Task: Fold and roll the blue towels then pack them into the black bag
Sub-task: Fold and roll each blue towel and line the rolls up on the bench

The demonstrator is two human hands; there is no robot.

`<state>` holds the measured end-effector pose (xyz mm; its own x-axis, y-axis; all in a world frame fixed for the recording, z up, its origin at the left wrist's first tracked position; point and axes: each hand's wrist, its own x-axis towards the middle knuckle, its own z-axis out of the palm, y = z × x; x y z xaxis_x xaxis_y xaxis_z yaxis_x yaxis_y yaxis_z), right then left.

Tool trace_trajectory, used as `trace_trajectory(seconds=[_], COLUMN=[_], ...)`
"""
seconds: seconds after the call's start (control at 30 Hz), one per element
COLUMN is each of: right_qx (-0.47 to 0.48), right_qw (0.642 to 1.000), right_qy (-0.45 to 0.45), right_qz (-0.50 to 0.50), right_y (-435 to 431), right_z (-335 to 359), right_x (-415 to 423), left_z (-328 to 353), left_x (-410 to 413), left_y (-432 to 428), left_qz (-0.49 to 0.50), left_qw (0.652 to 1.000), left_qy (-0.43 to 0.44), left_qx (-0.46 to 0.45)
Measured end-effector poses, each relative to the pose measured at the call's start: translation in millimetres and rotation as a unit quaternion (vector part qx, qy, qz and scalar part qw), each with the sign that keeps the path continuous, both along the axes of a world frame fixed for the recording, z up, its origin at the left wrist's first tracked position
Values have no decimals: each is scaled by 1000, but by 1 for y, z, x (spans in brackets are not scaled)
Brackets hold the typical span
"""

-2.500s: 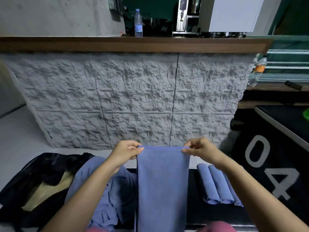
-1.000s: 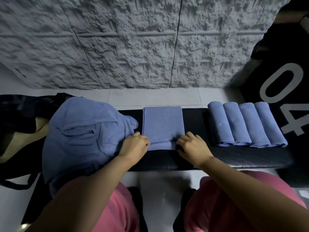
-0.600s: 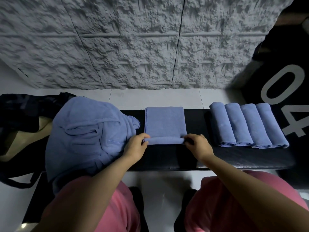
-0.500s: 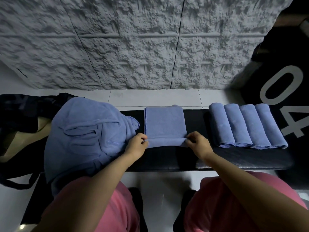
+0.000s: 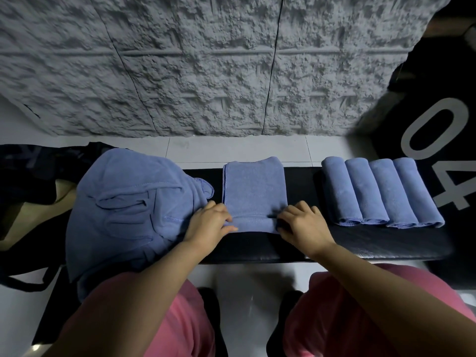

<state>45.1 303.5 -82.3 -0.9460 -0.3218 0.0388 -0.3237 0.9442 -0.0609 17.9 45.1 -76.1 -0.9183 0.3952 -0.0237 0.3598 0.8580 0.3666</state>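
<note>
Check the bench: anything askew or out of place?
Nothing serious. The towel being rolled has a rumpled far edge that pokes past the far side of the bench. The four rolls lie neatly side by side; the unfolded pile sprawls over the left part.

I see a rough grey stone-textured wall (image 5: 206,60), split by thin dark seams, filling the upper view. Beneath it lies pale tiled floor (image 5: 231,150), crossed by a black padded bench (image 5: 360,243) — and at right a black panel (image 5: 435,130) bears a large grey "04".
</note>
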Motion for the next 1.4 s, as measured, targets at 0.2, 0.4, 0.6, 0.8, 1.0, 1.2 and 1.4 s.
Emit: trace_trajectory(seconds=[0.2,0.4,0.6,0.8,1.0,1.2,1.4], right_qx=[49,40,-70,-457,-255,-109,12], right_qw=[999,997,995,810,950,993,998], right_qy=[7,68,-39,-229,-61,49,57], right_qz=[-7,21,-61,-287,-171,-24,15], right_y=[-2,-4,0,-1,-2,-2,-3], right_z=[-5,-3,-6,-3,-2,-4,-10], right_x=[4,2,-1,-11,-11,1,6], left_z=[-6,-8,-10,-15,-6,-6,-7], left_x=[7,3,-5,-14,-10,0,3], left_y=[-4,-4,1,4,2,1,4], left_qz=[-26,24,120,258,147,-12,-11], left_qw=[999,999,982,909,982,999,995], left_qy=[0,-34,-116,-258,-65,41,94], left_qx=[-25,29,85,201,104,32,26])
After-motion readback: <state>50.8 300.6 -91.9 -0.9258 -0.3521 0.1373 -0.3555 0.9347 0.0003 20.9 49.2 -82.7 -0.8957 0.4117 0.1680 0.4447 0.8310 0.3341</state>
